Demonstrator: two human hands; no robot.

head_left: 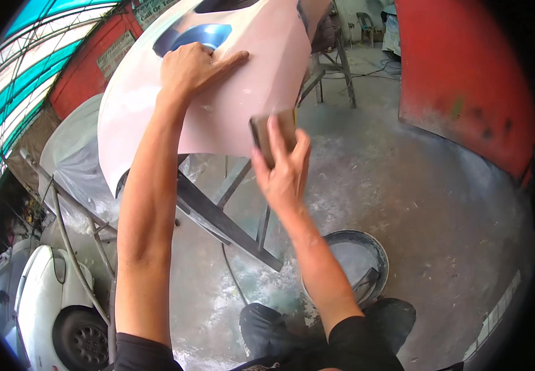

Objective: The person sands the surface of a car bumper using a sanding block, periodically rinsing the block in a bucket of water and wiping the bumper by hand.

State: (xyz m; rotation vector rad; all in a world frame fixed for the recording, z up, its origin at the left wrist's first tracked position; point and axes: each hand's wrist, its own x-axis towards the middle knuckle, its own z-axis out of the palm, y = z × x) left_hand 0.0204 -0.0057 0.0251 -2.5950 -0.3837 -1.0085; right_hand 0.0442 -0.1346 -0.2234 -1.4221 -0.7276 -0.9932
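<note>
Our right hand (285, 166) grasps a blurred block (288, 122) at the lower right edge of the pink panel (243, 99), cut off above, while our left hand (188, 69) hides its fingertips at the blue recess (218, 34), its grip impossible to tell.

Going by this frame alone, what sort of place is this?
Probably a car body repair shop: a pale pink panel resembling vehicle bodywork, a block in the right hand at its edge, and a white car at the left.

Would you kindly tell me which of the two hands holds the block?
The right hand, gripping the block at the lower corner of the pink panel; the left hand lies higher, beside the blue recess, with no block.
</note>
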